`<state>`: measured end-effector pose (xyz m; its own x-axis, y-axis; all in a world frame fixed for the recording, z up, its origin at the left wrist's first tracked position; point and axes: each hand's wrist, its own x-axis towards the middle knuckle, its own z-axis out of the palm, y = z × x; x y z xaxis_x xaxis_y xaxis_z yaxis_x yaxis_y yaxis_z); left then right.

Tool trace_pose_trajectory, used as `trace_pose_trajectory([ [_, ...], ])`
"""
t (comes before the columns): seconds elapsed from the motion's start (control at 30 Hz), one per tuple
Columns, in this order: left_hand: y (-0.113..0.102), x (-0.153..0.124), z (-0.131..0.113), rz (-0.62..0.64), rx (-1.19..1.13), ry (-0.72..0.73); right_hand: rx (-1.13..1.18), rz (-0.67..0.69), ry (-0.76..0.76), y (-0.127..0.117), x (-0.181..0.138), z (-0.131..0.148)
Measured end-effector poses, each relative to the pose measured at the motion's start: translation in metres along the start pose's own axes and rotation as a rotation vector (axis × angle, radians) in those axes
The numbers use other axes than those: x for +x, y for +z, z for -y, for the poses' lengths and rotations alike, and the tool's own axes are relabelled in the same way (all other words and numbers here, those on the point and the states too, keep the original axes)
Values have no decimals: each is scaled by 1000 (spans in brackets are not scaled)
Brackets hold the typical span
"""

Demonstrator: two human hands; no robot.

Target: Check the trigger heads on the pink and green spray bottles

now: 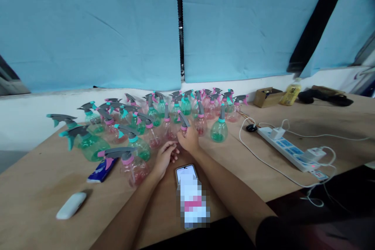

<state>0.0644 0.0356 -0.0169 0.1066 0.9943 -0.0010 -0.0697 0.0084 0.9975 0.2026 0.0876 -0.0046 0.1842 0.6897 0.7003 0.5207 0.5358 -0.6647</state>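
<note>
My right hand (189, 139) is closed round a small pink spray bottle (183, 122) with a grey trigger head, standing near the middle of the wooden table (43, 179). My left hand (164, 157) rests just left of it with curled fingers close to the bottle's base; whether it touches the bottle is unclear. Several green and pink spray bottles (140, 121) crowd the table behind and to the left of both hands. A green one (219, 129) stands apart to the right.
A phone (186, 171) lies by my forearms. A white object (71, 205) and a blue packet (99, 170) lie at left. A power strip (288, 149) with cables is at right, with a cardboard box (266, 96) and yellow bottle (290, 91) behind.
</note>
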Motion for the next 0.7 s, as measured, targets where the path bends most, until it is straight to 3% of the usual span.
trace_pose_trajectory([
  [0.17, 0, 0, 0, 18, 24, -5, 42, 64, -116, -2, -1, -11],
  [0.27, -1, 2, 2, 25, 28, -1, 7, 36, -141, 0, -2, -14],
  [0.7, -2, 3, 4, 44, 38, 10, -197, -33, -51, 9, -4, -17],
])
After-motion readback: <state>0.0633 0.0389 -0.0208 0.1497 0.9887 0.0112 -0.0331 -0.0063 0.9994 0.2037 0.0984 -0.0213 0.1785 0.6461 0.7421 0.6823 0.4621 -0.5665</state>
